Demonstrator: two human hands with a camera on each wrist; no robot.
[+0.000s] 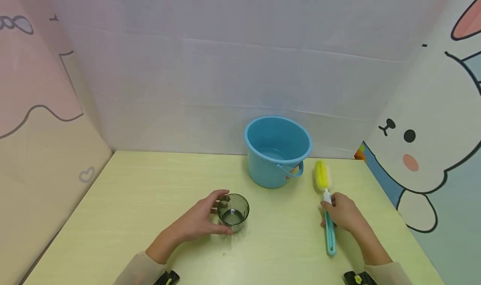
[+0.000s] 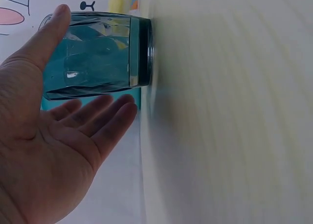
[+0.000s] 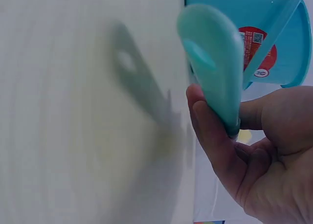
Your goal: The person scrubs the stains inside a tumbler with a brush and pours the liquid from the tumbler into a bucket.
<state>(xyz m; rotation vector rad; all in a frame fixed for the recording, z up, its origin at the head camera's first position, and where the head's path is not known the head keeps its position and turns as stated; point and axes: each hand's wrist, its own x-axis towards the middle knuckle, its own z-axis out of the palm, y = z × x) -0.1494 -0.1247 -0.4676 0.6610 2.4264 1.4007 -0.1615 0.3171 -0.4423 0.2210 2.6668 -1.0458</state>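
A smoky, see-through glass [image 1: 234, 214] stands upright on the table. My left hand [image 1: 201, 219] lies around its left side, with the thumb in front and the fingers behind. In the left wrist view those fingers [image 2: 112, 128] are spread and fairly straight, apart from the glass [image 2: 98, 57]; I cannot tell whether the thumb touches it. My right hand [image 1: 345, 213] pinches a bottle brush [image 1: 330, 237] by its turquoise handle, the yellow and white sponge head pointing away from me. In the right wrist view the handle's end [image 3: 215, 62] is raised over its shadow.
A blue bucket [image 1: 263, 168] stands upright at the back of the pale table [image 1: 143, 193], its handle hanging down in front. A white sheet [image 1: 188, 76] closes off the back, and cartoon-printed panels stand at both sides. A small droplet lies near the front.
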